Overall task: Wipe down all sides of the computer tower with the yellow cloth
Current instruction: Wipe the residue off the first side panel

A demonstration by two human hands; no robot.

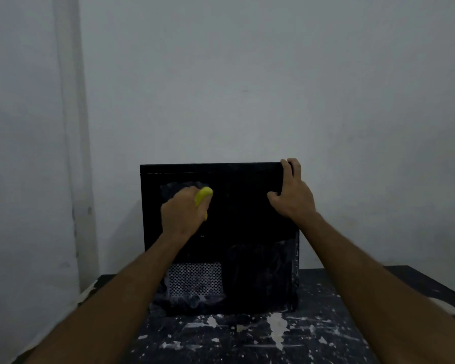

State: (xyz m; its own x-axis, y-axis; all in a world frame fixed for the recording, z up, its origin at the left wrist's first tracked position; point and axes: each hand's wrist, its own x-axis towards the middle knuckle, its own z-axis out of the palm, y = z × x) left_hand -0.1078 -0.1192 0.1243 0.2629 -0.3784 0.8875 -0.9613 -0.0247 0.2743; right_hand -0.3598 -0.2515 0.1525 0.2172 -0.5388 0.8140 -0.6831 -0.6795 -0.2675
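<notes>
Fingers of the left hand (182, 211) clench one yellow cloth (203, 196) against the tower's side panel. Right hand (292, 196) grips its upper right corner. One computer tower (247, 214) stands upright on the table (247, 340), broad side panel facing the camera.

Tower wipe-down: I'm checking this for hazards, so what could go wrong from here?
1. Wet streaks lie around the vent; moisture could seep into the tower.
2. Only the right hand steadies it, at the top corner; a hard push from the left hand with the cloth might tip or slide it.
</notes>
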